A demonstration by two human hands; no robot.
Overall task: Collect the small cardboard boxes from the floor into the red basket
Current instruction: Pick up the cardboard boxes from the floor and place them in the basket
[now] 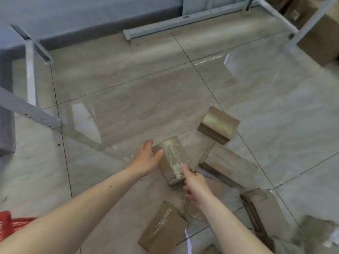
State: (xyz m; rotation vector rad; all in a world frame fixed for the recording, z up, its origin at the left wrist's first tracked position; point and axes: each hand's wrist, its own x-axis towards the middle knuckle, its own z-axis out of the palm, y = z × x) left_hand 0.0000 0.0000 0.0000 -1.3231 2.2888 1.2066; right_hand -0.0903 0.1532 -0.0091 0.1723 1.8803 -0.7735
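Head view, glossy tiled floor [128, 92], grey metal frame legs [30, 76]

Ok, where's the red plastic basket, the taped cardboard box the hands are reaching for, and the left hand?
red plastic basket [11, 223]: head view, on its mesh rim.
taped cardboard box [171, 158]: head view, on its shiny taped top.
left hand [145, 158]: head view, back of hand.

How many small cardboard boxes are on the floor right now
At least 4 clear: one between the hands, one beyond it, one nearest between the forearms, one right. Blurred ones may add more.
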